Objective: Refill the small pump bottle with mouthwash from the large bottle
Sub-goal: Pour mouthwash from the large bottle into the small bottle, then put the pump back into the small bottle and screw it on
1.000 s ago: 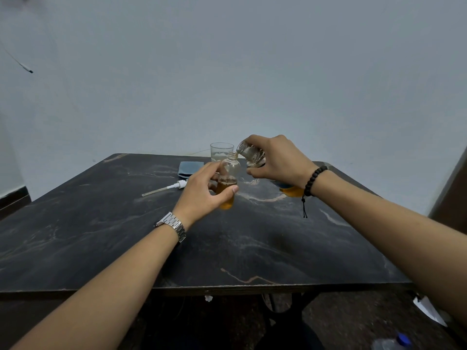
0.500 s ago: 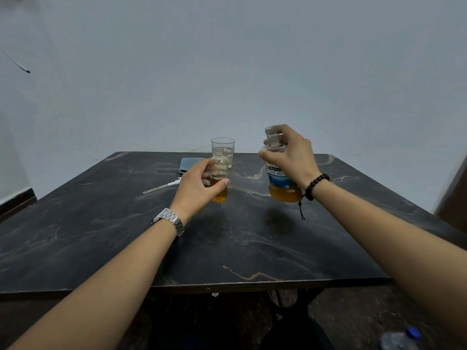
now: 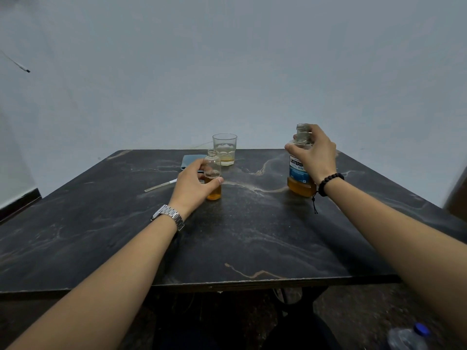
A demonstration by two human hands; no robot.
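My left hand (image 3: pixel 193 184) grips the small pump bottle (image 3: pixel 213 178) at the centre of the frame, fingers and thumb curled round its lower body. The bottle stands upright on the dark marbled table (image 3: pixel 252 236), uncapped, about half filled with amber liquid. My right hand (image 3: pixel 317 154) grips the large mouthwash bottle (image 3: pixel 299 173) at the right of centre, fingers wrapped over its shoulder just below the open neck. This bottle is also upright, base on the table, with amber liquid in its lower portion below the blue label. The two bottles stand well apart.

Behind the small bottle, toward the upper centre, a clear glass (image 3: pixel 224 149) holds a shallow layer of pale liquid. Left of the glass lies a flat blue-grey object (image 3: pixel 192 160), partly hidden by my left hand. A white pump stem (image 3: pixel 160 185) lies on the table left of that hand. A metal watch (image 3: pixel 169 216) sits on my left wrist; a dark bead bracelet (image 3: pixel 329 183) on my right. A capped plastic bottle (image 3: pixel 409 337) lies on the floor at lower right.
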